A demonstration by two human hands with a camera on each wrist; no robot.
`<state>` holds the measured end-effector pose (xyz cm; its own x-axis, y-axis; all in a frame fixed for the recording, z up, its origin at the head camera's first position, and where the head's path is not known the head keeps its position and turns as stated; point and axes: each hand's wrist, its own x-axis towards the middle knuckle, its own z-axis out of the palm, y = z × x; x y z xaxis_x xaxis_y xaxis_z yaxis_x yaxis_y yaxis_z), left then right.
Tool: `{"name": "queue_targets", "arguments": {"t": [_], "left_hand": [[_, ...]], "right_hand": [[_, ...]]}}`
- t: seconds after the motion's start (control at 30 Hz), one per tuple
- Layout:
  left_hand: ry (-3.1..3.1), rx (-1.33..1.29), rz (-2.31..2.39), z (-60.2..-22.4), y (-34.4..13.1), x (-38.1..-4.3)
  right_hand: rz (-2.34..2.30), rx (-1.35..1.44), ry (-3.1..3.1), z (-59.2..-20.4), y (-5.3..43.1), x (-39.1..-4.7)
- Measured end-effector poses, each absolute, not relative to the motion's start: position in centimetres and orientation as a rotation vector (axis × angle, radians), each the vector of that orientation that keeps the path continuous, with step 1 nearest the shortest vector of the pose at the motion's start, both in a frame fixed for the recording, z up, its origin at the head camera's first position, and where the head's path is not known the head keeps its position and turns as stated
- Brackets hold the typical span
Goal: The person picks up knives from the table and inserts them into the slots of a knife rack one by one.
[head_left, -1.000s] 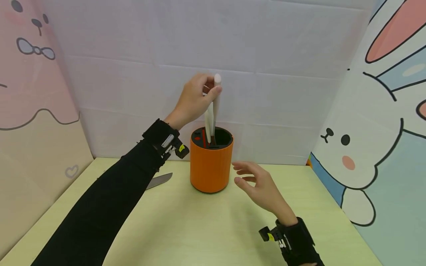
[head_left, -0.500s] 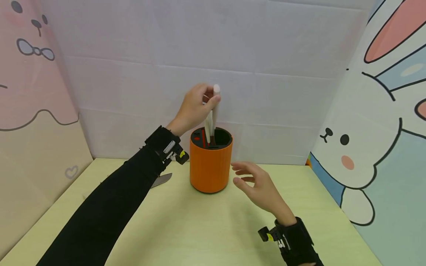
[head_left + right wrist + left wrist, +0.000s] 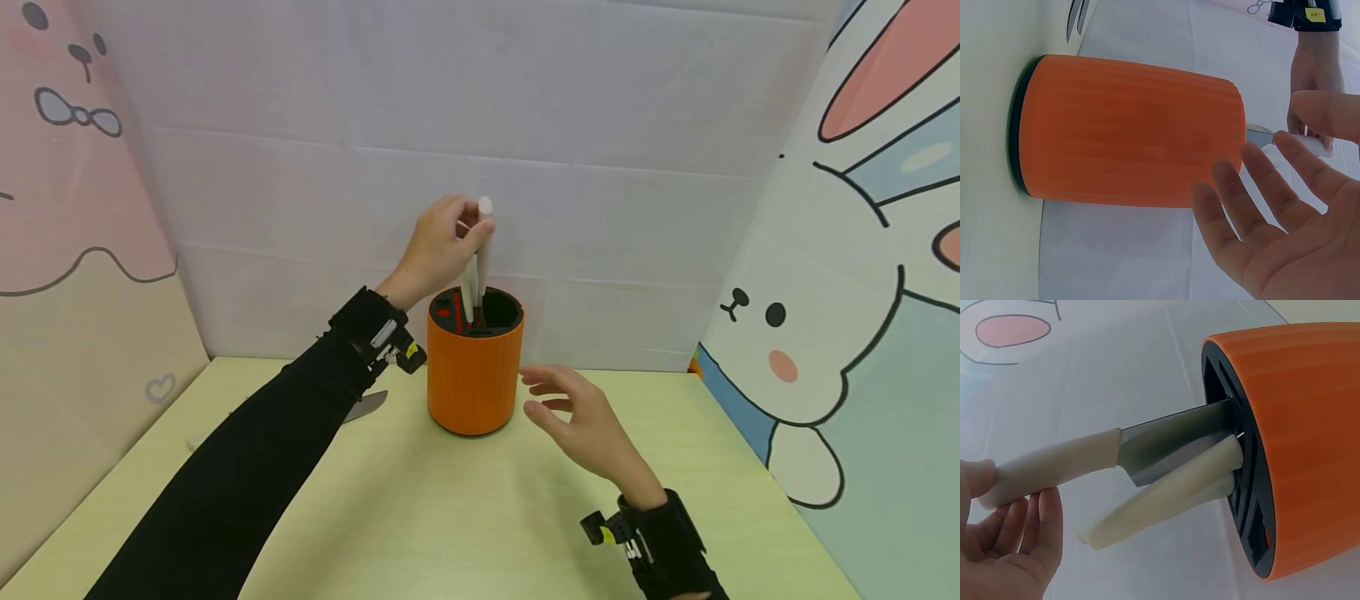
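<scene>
The left hand [image 3: 437, 247] pinches the knife [image 3: 1060, 464], its blade [image 3: 1169, 442] partly inside the orange block [image 3: 474, 383] near the far tabletop [image 3: 420, 517] edge; probably inserting, next needing straight downward push. The right hand [image 3: 588, 427] is loosely spread.

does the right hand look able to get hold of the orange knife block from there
Probably yes: the right hand hovers right beside the orange knife block, with nothing visible between them, while the left hand grips a pale knife handle higher up.
</scene>
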<state>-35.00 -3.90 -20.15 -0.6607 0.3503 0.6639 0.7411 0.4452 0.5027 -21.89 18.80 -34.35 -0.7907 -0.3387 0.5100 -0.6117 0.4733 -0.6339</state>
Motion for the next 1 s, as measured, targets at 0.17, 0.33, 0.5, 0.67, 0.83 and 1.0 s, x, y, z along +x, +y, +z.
{"name": "queue_targets", "arguments": {"t": [0.17, 0.33, 0.5, 0.67, 0.83, 1.0], "left_hand": [[-2.238, -0.926, -1.097, -20.3, -3.8, -35.2], [-2.251, -0.923, -1.104, -20.6, -3.7, -35.1], [-2.292, -0.959, -1.108, -21.9, -3.8, -35.1], [-2.301, -0.943, -1.118, -23.1, -4.2, -35.1], [-2.336, -0.952, -1.091, -23.7, -4.2, -35.0], [-2.346, -0.912, -1.1, -24.1, -4.3, -34.6]], "right_hand": [[1.224, 0.804, -2.413, -34.3, 18.8, -21.9], [1.221, 0.804, -2.417, -34.3, 18.7, -22.0], [1.226, 0.796, -2.42, -34.3, 18.8, -21.8], [1.219, 0.805, -2.419, -34.4, 18.7, -21.9], [1.212, 0.794, -2.42, -34.3, 18.7, -21.8], [1.205, 0.8, -2.424, -34.3, 18.6, -21.9]]}}
